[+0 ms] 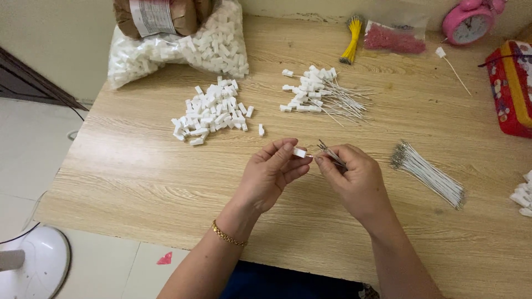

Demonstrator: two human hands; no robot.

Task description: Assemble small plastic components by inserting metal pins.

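- A small white plastic connector (300, 151) is held above the middle of a wooden table (138, 177), pinched between thumb and fingertips of the left hand (271, 174).
- The right hand (354, 180) sits just beside it, fingers closed on a few thin wires (331, 155) whose metal tips point toward the connector.
- The two hands are close together, nearly touching at the fingertips.
- Behind the hands lies a loose pile of white connectors (213, 113), and to its right a pile of connectors with wires attached (318, 95).
- A bundle of white wires (428, 174) lies right of the right hand.
- At the far edge: a clear bag of white connectors (177, 47), yellow ties (351, 41), a bag of red pieces (394, 37), a pink alarm clock (470, 22).
- Nothing lies between the hands and the piles.
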